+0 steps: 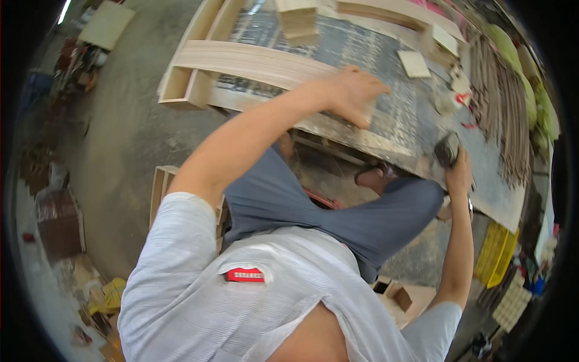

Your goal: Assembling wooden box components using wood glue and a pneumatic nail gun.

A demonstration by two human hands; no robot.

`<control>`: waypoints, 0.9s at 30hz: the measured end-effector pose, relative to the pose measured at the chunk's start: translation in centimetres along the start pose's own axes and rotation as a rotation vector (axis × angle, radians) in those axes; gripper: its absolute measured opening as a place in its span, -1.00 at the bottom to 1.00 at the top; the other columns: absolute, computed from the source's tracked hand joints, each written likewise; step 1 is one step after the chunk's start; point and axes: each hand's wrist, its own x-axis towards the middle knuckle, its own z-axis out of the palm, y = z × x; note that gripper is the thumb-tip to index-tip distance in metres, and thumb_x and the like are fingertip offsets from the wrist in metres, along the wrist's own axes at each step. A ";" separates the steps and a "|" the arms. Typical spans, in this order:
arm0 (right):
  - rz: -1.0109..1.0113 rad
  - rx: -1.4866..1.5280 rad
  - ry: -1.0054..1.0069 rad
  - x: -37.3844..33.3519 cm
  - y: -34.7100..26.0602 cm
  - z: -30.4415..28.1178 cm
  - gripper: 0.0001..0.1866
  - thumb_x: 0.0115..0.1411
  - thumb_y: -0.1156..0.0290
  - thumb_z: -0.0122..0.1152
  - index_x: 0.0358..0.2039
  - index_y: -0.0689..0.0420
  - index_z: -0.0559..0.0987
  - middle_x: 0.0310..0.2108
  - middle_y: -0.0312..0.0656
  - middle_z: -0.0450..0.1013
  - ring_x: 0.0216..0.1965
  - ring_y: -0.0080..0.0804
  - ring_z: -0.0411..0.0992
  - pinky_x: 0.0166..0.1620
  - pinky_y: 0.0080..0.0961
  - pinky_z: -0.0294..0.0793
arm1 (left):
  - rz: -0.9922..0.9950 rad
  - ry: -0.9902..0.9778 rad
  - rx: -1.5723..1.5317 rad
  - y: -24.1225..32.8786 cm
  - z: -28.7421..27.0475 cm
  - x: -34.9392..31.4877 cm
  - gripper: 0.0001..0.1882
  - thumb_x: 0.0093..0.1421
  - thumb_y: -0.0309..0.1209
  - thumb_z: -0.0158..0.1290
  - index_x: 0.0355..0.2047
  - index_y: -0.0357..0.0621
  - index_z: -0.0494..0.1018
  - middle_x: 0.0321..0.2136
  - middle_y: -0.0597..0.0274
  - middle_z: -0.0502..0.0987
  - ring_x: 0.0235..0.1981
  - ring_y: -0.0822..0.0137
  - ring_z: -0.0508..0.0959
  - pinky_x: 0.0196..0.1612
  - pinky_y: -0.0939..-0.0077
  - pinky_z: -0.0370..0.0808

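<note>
My left hand (356,96) reaches across the worktable at the end of a long pale wooden board (247,60). Its fingers are stretched and somewhat blurred, with nothing seen in them; whether it touches the board or only hovers beside it, I cannot tell. The board joins an open wooden frame (192,87) at the table's left end. At the right, near the table's front edge, my right hand (459,174) is closed around a dark, rounded block-like tool (447,149), whose exact kind does not show.
The worn grey worktable (386,117) carries a wooden block (298,21), a small pale square piece (414,64) and a bundle of brown strips (497,108). A yellow crate (496,256) stands at the lower right. Wooden boxes (161,190) sit on the floor beside my legs.
</note>
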 end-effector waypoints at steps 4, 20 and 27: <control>0.020 0.045 0.002 -0.8 1.1 0.5 -0.09 0.16 0.69 0.34 0.57 0.16 0.38 0.51 0.20 0.37 0.42 0.35 0.47 0.37 0.06 0.57 | 0.051 0.025 -0.019 1.5 -1.9 0.9 0.08 0.02 0.01 0.47 0.54 -0.09 0.42 0.40 -0.08 0.58 0.45 -0.06 0.53 0.56 -0.06 0.30; -0.240 0.222 0.028 -2.0 -11.5 -8.4 -0.26 0.27 0.52 0.36 0.49 0.19 0.49 0.34 0.12 0.56 0.26 0.17 0.60 0.22 -0.02 0.65 | 0.261 0.747 -0.288 12.4 -38.7 -6.1 0.08 0.14 -0.05 0.63 0.52 -0.26 0.35 0.24 -0.07 0.64 0.26 0.09 0.67 0.31 0.26 0.72; -0.004 1.193 -0.755 -4.7 -20.5 -5.3 -0.33 0.41 0.41 0.40 0.48 0.30 0.48 0.22 0.14 0.63 0.03 -0.07 0.74 0.00 -0.23 0.74 | 0.216 1.262 -0.708 8.5 -43.2 -14.4 0.05 0.29 0.29 0.40 0.49 -0.27 0.41 0.20 -0.05 0.69 0.20 0.08 0.74 0.17 0.17 0.76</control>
